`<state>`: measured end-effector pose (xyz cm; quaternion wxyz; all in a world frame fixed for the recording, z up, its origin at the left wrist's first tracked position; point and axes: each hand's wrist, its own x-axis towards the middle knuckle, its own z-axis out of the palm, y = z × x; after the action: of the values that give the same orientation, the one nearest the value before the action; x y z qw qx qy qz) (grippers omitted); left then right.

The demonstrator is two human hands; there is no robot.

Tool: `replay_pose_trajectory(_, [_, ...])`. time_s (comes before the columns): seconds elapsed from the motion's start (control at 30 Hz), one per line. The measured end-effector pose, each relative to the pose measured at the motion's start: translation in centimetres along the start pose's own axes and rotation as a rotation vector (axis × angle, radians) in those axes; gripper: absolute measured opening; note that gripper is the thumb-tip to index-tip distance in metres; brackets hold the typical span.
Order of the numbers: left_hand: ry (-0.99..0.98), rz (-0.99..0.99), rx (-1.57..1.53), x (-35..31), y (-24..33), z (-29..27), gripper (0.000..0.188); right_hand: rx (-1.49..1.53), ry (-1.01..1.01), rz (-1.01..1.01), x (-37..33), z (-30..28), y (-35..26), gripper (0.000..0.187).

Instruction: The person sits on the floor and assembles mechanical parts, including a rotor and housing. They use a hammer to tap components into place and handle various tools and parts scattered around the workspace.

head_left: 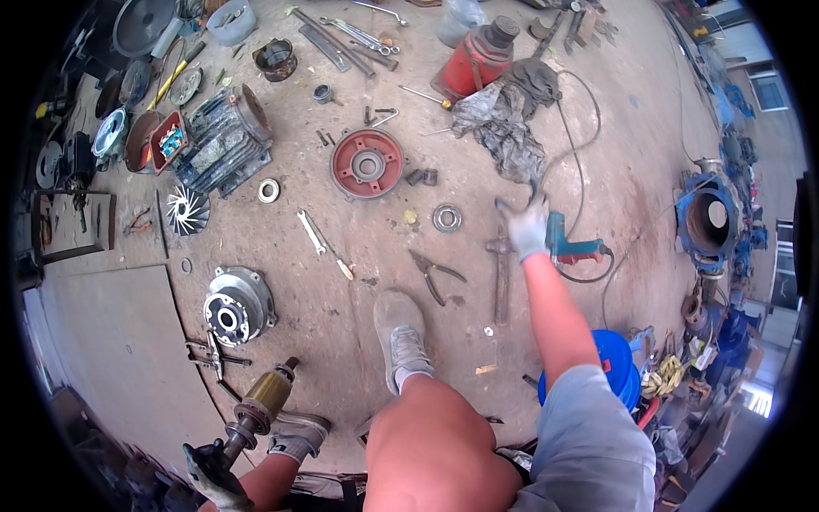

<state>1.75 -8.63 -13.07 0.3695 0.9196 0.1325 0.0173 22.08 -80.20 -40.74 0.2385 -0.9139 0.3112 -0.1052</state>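
My left hand (215, 480), in a dark-stained glove, is closed round the shaft of a motor rotor (266, 394) with a brownish-gold core, held tilted at the lower left. My right hand (527, 227), in a pale glove with dark fingertips, reaches forward, slightly blurred, fingers apart. Just beyond its fingertips is a dirty grey rag (503, 128). Close by on its left lies a hammer (502, 282); to its right is a teal power tool (559, 239) with a cord. Whether the fingers touch the rag I cannot tell.
Around lie a red end cover (367, 164), a bearing (446, 218), pliers (437, 275), a wrench (312, 232), a motor housing (226, 141), a silver end cover (237, 305), a fan (187, 210) and a puller (215, 354). A red jack (478, 60) stands far; a blue bucket (616, 367) sits right.
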Motion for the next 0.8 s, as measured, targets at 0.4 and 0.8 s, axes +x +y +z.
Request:
replay_pose_trajectory(0.4, [-0.312,-0.339,-0.210,3.6,10.5,4.7,0.046,-0.449,-0.260,0.313,19.9,10.1,2.5,0.071])
replay_pose_trajectory(0.8, [-0.318,-0.351,-0.140,4.9,11.6,5.2,0.052,1.449,-0.375,-0.028,23.6,-25.5,-0.9,0.039])
